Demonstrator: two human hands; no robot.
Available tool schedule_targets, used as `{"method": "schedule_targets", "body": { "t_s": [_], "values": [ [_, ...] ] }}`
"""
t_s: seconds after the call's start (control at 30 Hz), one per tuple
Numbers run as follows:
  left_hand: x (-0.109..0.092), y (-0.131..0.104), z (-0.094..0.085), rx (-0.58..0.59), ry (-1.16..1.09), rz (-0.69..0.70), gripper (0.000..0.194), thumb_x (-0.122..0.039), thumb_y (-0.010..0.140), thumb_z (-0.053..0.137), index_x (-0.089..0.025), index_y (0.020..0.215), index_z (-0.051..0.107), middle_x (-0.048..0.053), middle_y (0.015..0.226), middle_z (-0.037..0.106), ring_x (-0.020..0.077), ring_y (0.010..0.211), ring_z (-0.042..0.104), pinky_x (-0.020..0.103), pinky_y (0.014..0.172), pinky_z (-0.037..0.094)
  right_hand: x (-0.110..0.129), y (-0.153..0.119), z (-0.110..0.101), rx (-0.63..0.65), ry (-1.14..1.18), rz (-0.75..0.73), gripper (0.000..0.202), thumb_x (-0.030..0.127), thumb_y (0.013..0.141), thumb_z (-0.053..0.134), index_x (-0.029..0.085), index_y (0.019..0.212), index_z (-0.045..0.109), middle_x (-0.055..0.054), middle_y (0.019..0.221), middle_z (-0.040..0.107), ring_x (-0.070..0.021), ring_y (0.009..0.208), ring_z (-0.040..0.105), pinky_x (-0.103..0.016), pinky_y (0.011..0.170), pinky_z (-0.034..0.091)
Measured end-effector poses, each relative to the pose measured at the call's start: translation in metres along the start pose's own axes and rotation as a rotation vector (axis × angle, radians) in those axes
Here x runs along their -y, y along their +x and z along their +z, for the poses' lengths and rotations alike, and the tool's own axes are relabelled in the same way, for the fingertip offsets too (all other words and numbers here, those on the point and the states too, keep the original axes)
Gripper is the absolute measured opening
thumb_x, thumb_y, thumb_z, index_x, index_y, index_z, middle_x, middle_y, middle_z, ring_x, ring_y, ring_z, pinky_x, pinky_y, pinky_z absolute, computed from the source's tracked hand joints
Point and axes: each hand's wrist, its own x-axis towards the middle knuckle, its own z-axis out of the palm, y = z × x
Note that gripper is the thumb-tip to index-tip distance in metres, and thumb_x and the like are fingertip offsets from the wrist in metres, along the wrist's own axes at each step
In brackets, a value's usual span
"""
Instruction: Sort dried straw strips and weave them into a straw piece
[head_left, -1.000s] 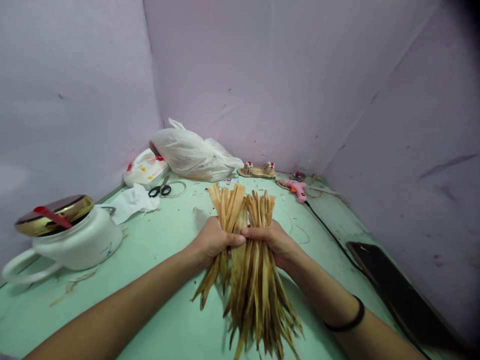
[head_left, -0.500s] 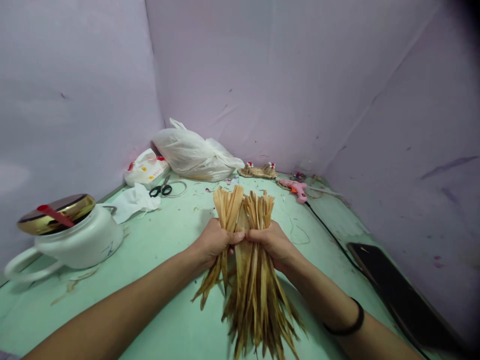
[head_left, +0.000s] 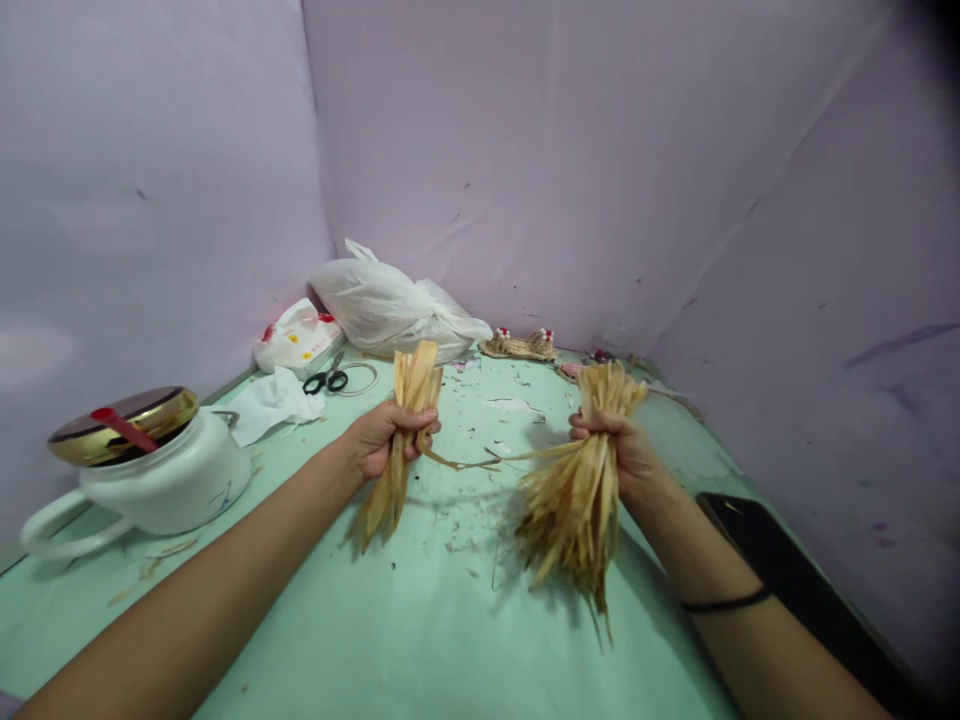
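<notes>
My left hand [head_left: 394,437] is closed round a small bundle of dried leaf strips [head_left: 418,375], held upright above the table. My right hand [head_left: 615,445] grips a thicker bundle of dried leaf strips [head_left: 574,500], its frayed brown ends fanning downward. A thin strip [head_left: 472,463] stretches across the gap between the two bundles. The fingers wrap fully round both bundles, so the gripped parts are hidden. Small bits of dry leaf are scattered on the green tabletop [head_left: 450,630] below.
At left stands a white mug [head_left: 169,485] with a gold-rimmed lid [head_left: 124,425]. Behind are scissors [head_left: 327,380], a tissue pack [head_left: 298,335], a white plastic bag [head_left: 397,305] and a woven straw piece [head_left: 519,346]. A dark phone-like slab [head_left: 780,570] lies at right. Walls enclose the table.
My hands have moved apart, splitting the leaf strips into two separate bundles. The left went leftward, the right went rightward and now covers most of the pink glue gun.
</notes>
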Motion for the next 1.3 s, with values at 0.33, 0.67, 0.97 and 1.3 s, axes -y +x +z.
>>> {"method": "schedule_targets", "body": {
  "t_s": [0.33,0.67,0.97,1.3],
  "values": [
    [0.028,-0.002,0.028,-0.131,0.252,0.058,0.017,-0.013,0.054,0.069,-0.010,0.062,0.055,-0.004,0.043,0.046,0.0047,0.035,0.040,0.014,0.030,0.030,-0.018,-0.016,0.035,0.063,0.037,0.317,0.014,0.013,0.055,0.068,0.013,0.065,0.058,0.002,0.044,0.054,-0.0089,0.038,0.050,-0.020,0.039,0.043],
    [0.051,-0.011,0.054,-0.085,0.392,0.165,0.015,-0.009,0.050,0.064,-0.012,0.057,0.051,-0.005,0.043,0.047,0.0059,0.036,0.041,0.017,0.033,0.032,-0.038,-0.043,0.077,0.297,0.023,0.255,0.025,0.012,0.053,0.068,0.010,0.077,0.064,-0.006,0.059,0.066,-0.0221,0.054,0.063,-0.038,0.061,0.051],
    [0.046,-0.010,0.052,-0.176,0.389,0.119,0.012,-0.010,0.056,0.062,-0.013,0.056,0.051,-0.004,0.037,0.047,0.0061,0.033,0.041,0.016,0.032,0.030,-0.041,-0.041,0.077,0.366,-0.020,0.160,0.016,0.014,0.058,0.065,0.012,0.074,0.064,-0.006,0.061,0.066,-0.0218,0.062,0.063,-0.036,0.066,0.050],
    [0.053,-0.010,0.055,-0.120,0.353,0.117,0.013,-0.012,0.055,0.062,-0.013,0.053,0.049,-0.004,0.040,0.045,0.0055,0.036,0.043,0.014,0.032,0.028,-0.048,-0.045,0.084,0.223,-0.088,0.121,0.014,0.008,0.054,0.056,0.013,0.066,0.063,-0.001,0.048,0.060,-0.0160,0.047,0.057,-0.030,0.053,0.048]
  ]
}}
